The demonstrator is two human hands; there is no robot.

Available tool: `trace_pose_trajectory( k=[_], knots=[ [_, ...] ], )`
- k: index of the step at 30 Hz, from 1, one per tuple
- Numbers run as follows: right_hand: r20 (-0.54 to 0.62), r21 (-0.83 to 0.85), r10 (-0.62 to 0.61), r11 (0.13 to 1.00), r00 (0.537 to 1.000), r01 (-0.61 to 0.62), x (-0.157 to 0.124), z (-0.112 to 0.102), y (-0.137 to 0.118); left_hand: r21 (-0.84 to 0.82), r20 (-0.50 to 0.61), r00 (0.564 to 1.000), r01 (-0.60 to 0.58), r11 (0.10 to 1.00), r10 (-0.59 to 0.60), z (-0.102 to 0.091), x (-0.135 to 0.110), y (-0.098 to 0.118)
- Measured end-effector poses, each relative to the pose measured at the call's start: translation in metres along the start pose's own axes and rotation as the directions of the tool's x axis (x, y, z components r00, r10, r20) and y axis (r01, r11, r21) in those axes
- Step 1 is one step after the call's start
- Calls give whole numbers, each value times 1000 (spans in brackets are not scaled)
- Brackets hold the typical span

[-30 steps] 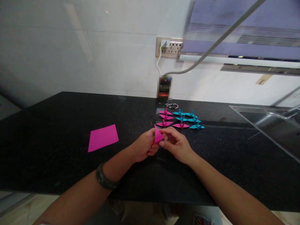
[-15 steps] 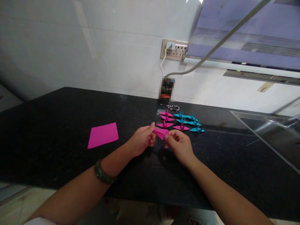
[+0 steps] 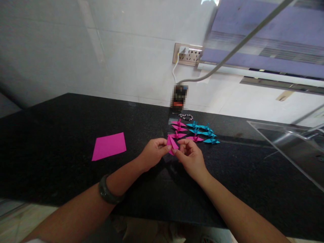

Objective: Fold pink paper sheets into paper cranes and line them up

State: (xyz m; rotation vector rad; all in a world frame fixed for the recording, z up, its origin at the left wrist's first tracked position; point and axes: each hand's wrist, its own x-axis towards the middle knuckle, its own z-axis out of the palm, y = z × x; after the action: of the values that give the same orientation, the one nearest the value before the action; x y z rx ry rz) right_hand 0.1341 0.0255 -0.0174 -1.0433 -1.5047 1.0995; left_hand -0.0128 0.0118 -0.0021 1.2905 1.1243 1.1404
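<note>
Both my hands meet over the black countertop [image 3: 50, 135] and pinch a small folded pink paper [image 3: 172, 144] between their fingertips. My left hand [image 3: 152, 154] grips its left side, and a dark bracelet sits on that wrist. My right hand [image 3: 191, 157] grips its right side with curled fingers. Just beyond them lie several finished paper cranes, pink ones [image 3: 178, 129] to the left and blue ones [image 3: 205, 132] to the right. A flat pink paper square [image 3: 109, 145] lies on the counter to the left of my hands.
A beaded ring [image 3: 186, 117] and a small blurred object [image 3: 179, 96] stand by the white wall behind the cranes. A wall socket [image 3: 187, 54] holds a plugged-in white cable. A steel sink [image 3: 291, 141] is set into the counter at the right.
The folded pink paper has been turned between my fingers, from upright to lying flat to a narrow upright shape. My hands stay together at the same spot.
</note>
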Motion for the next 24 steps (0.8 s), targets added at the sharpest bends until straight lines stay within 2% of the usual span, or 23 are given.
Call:
trace_pose_trajectory(
  k=[4,8,10,17,21,24],
  knots=[
    [42,-27,56,998,998,-55,-1,1,-2,2,55,998,25,1000,-25,3,-2,-1],
    [30,61,111,992,993,-113,-3,3,-6,-178,114,992,65,982,-45,6,-2,-5],
    [30,68,111,991,993,-113,-4,3,-8,-236,109,992,93,967,-69,6,-1,-7],
    [-36,22,25,999,999,-24,3,-5,-4,-293,31,988,154,944,-151,5,1,-11],
    [-44,-36,-61,998,997,59,7,-9,-1,-292,35,980,199,936,-197,5,0,-10],
    [-21,-62,-104,993,994,103,9,-12,-1,-293,43,981,193,937,-188,4,-1,-9]
  ],
)
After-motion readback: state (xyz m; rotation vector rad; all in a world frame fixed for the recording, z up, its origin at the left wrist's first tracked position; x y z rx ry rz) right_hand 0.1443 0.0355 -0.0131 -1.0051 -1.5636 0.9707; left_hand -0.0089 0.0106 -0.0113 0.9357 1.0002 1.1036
